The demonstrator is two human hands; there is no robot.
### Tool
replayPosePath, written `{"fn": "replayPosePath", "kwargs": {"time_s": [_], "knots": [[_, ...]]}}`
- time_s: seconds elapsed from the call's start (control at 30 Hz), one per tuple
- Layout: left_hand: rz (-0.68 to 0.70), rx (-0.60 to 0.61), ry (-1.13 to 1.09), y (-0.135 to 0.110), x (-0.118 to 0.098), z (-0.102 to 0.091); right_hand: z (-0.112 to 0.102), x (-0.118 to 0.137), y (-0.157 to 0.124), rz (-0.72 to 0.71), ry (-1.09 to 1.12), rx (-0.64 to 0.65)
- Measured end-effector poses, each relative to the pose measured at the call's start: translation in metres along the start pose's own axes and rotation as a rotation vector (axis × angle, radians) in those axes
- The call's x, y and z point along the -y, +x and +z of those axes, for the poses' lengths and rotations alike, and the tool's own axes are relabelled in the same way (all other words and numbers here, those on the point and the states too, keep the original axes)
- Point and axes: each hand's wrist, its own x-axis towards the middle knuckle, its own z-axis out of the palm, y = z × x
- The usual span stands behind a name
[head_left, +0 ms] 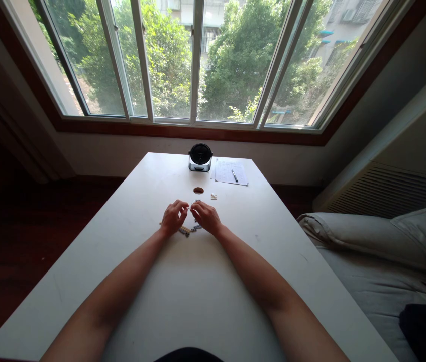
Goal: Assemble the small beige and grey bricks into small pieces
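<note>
Left hand (174, 217), right hand (206, 217) raised over white table (130, 211); fingers (187, 210) curled, closed on small pale item (194, 205), detail too small to tell. Small parts (186, 230) just below hands, 6 o'clock; tan piece (213, 196) 1 o'clock; brown disc (198, 190) 12 o'clock; round black device (200, 157) beyond.

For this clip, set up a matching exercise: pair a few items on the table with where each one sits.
Items:
1. pen
2. black round device
3. pale piece
4. small parts

Places:
A. at the far end of the table
B. just beyond the right hand
C. on the paper
D. beside the heel of the left hand

Pairs: 1-C, 2-A, 3-B, 4-D
</note>
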Motion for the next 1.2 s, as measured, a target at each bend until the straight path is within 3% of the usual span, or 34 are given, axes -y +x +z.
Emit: {"fn": "replayPosePath", "kwargs": {"time_s": [0.4,1.2], "knots": [[0.023,-0.001,0.028,0.0003,-0.0022,0.0011,-0.0008,0.0006,-0.0002,0.015,0.012,-0.002],[-0.136,-0.059,-0.144,-0.0007,0.0039,0.0075,-0.0018,0.0009,0.0001,-0.019,-0.051,0.046]]}}
